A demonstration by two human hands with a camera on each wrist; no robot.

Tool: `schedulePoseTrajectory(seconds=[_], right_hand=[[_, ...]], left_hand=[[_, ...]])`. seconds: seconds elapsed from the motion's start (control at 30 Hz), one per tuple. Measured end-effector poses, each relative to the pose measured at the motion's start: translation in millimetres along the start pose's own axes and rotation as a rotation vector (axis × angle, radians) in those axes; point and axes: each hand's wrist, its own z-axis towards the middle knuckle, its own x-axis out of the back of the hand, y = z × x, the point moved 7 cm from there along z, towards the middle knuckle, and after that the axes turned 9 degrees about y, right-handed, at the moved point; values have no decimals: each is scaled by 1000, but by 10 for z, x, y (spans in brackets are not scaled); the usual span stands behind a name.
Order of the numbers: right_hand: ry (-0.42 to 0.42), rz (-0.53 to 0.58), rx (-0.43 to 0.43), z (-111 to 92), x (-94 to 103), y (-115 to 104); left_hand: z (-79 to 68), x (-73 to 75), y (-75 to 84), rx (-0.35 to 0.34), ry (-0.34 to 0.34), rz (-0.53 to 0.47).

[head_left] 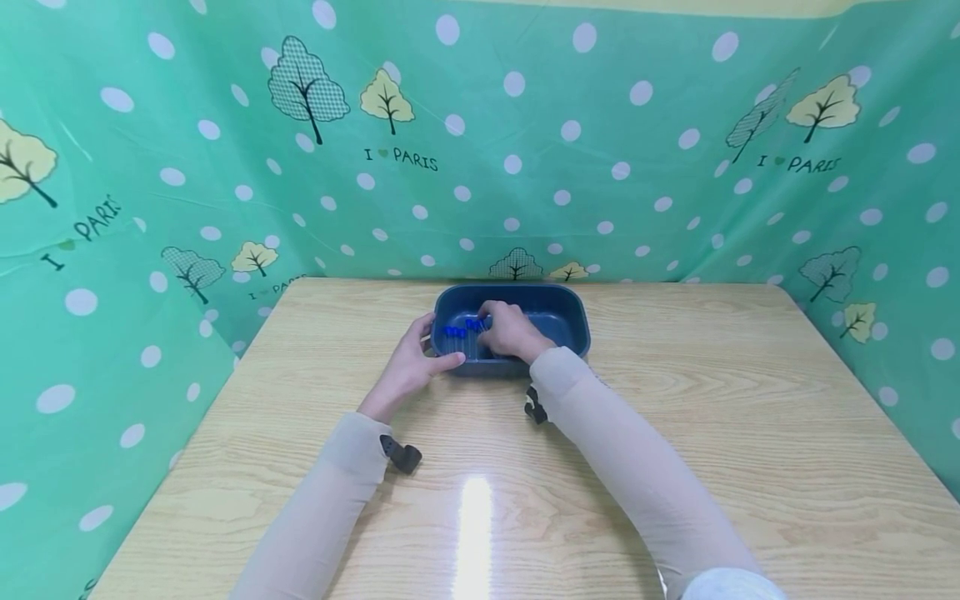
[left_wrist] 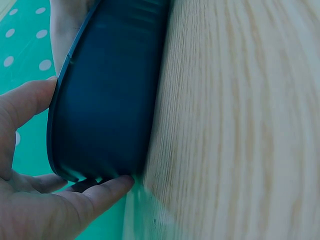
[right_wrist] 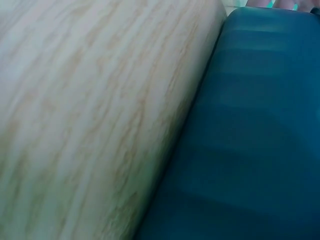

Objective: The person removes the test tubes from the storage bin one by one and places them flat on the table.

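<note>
A dark blue plastic bin stands on the wooden table. My left hand holds its left end, the thumb at the front rim and the fingers around the end wall; the left wrist view shows these fingers against the wall. Inside the bin, towards the left, lie several slim clear tubes with blue caps. My right hand reaches over the front rim into the bin, its thumb and fingers pinching at a blue-capped tube. In the right wrist view the bin's outer wall hides that hand.
The wooden table extends to both sides of the bin and in front of it. Right behind the bin hangs a green dotted curtain, which also encloses the left and right sides. Dark wrist cameras sit under both sleeves.
</note>
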Motion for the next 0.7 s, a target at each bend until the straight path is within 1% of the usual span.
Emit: schedulePoseTrajectory(seconds=[0.2, 0.5, 0.7], right_hand=[[20, 14, -2, -8, 39, -26], [13, 81, -26, -63, 77, -38], [41, 102, 10, -105, 139, -74]], left_hand=[[3, -5, 4, 3, -7, -7], [-10, -5, 13, 2, -5, -5], [-4, -5, 11, -3, 1, -8]])
